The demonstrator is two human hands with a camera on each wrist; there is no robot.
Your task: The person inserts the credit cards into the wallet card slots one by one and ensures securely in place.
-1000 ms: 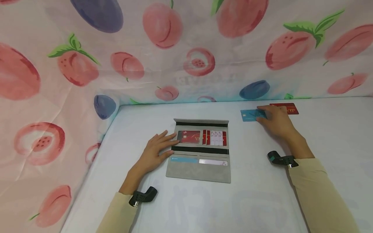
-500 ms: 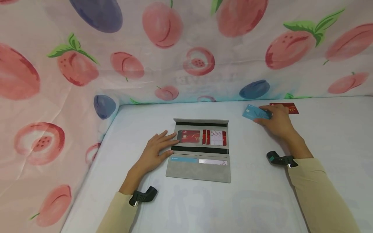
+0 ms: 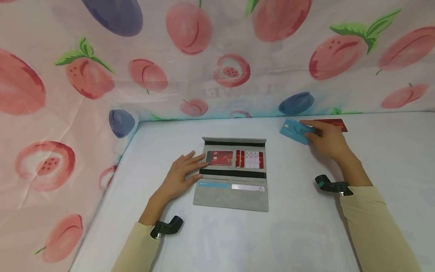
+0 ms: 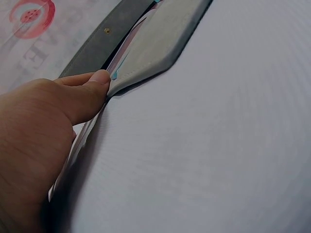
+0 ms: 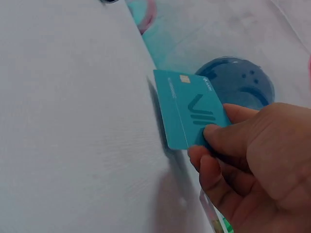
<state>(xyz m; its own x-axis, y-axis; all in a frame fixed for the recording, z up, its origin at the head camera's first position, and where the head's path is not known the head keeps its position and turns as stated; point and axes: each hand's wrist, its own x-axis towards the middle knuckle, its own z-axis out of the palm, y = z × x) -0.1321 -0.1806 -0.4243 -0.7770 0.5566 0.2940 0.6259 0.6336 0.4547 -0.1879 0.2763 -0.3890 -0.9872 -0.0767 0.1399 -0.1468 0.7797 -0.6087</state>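
Observation:
My right hand [image 3: 329, 141] pinches a blue VIP card [image 3: 292, 130] at one end, thumb on its printed face. In the right wrist view the blue card [image 5: 187, 109] tilts, with its shadow on the cloth. A red card [image 3: 335, 124] lies just behind that hand, partly hidden by it. My left hand [image 3: 180, 175] rests with extended, spread fingers at the left edge of an unfolded grey wallet [image 3: 231, 202]. The left wrist view has the thumb on the wallet's edge [image 4: 146, 53]. Upper wallet pockets hold a red card [image 3: 222, 158] and a pale patterned card [image 3: 252, 159].
The lower wallet pockets show a blue card edge [image 3: 214, 185] and a pale card edge [image 3: 248, 188]. White cloth [image 3: 292, 226] covers the table. A fruit-print curtain [image 3: 231, 45] rises at the back and left.
The right hand has lifted and turned the blue card, first tilting it one way, then the other. The left hand and wallet stay in place.

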